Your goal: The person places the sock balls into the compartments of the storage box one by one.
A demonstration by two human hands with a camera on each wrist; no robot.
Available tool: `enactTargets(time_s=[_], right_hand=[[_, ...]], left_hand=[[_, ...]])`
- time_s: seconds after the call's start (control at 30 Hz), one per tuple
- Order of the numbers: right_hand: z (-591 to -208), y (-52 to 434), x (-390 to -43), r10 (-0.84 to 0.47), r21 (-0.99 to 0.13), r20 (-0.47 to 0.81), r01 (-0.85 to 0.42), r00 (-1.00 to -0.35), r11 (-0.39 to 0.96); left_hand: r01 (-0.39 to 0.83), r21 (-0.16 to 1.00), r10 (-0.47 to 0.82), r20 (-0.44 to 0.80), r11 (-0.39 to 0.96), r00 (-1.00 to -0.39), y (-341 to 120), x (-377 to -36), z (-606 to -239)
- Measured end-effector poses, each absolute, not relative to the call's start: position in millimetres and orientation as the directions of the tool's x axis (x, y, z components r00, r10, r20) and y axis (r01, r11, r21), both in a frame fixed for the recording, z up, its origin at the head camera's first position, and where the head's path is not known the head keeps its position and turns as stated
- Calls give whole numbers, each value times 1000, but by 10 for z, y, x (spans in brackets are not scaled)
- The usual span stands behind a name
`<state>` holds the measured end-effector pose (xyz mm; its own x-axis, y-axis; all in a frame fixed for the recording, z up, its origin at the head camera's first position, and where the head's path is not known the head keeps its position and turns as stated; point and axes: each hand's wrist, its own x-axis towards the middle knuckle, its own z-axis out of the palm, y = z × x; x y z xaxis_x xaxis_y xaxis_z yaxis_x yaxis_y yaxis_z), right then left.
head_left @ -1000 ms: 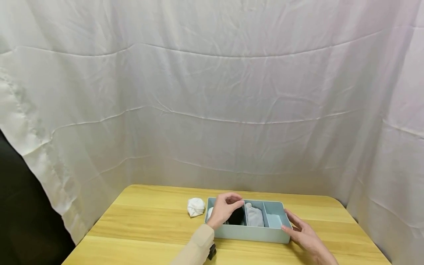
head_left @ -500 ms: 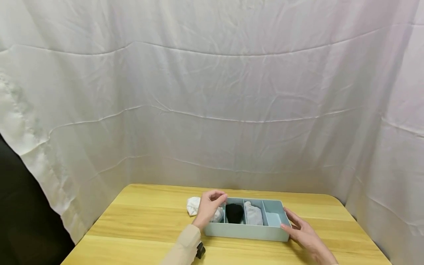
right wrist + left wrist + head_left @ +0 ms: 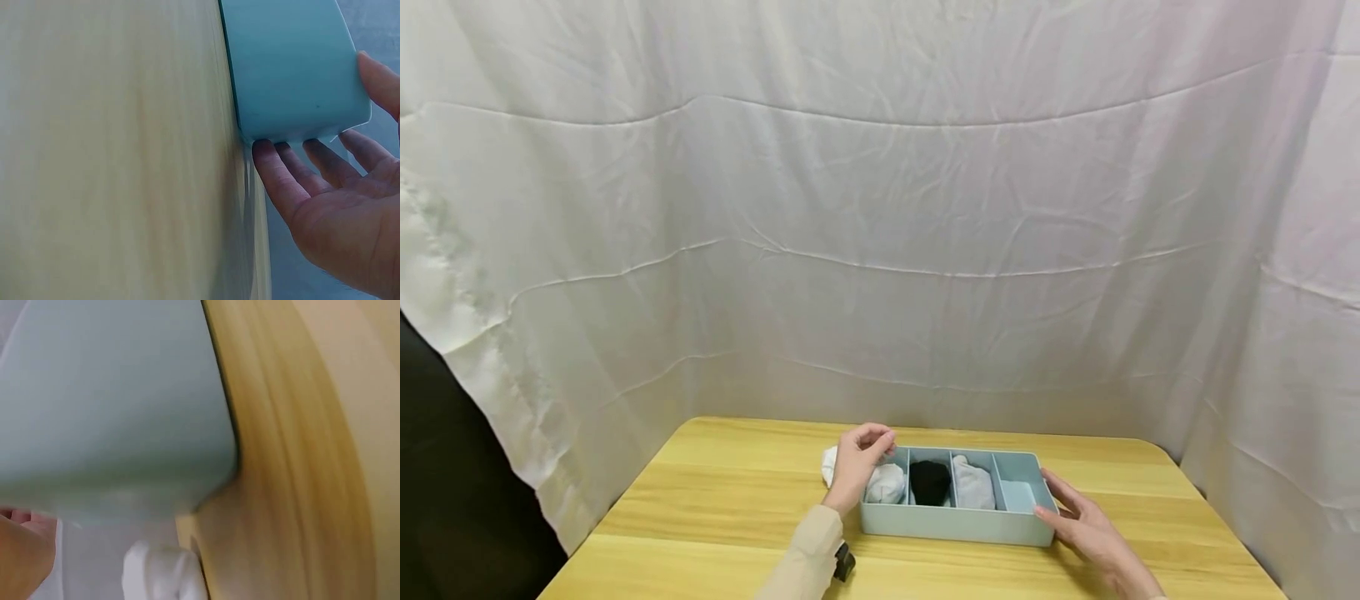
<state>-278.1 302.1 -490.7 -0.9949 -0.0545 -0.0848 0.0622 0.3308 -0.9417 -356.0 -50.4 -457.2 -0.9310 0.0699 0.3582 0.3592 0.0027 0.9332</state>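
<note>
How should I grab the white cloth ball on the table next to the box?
I'd pinch the white cloth ball by its rounded sides, coming from above with the left hand. It sits on the table outside the box, so it isn't boxed in, and its plump shape should squeeze easily.

A smooth, pale blue, long rectangular box [image 3: 955, 525] with four compartments lies flat, its right end gripped by the right hand [image 3: 1090, 532]; from the left it holds a whitish cloth bundle [image 3: 887, 484], a black cloth bundle [image 3: 930, 483] and a light-grey cloth bundle [image 3: 974, 486]; a white crumpled cloth ball [image 3: 828, 465], partly hidden by the left hand [image 3: 853, 467], lies beside the left end
</note>
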Motion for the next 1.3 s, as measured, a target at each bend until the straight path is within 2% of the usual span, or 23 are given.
enactTargets(time_s=[0.2,0.53,0.83,1.03,1.3], right_hand=[[-4922,3022,-2783,-48,-945,-79,60,-996,320],[-4909,3016,-2777,-45,-945,-87,68,-995,321],[-4920,3020,-2787,-46,-943,-84,65,-995,327],[-4922,3015,-2798,-40,-934,-102,82,-994,347],[-4923,3016,-2809,-33,-935,-103,85,-994,343]], left_hand=[[314,949,-32,315,15,-949,-678,-3774,-4785],[251,966,-174,259,65,-950,-1024,-3883,-4790],[207,963,-133,231,173,-964,-1195,-3928,-4883],[131,983,-83,143,130,-986,-1246,-3934,-4942],[73,986,-8,75,153,-997,-1265,-3987,-4992]])
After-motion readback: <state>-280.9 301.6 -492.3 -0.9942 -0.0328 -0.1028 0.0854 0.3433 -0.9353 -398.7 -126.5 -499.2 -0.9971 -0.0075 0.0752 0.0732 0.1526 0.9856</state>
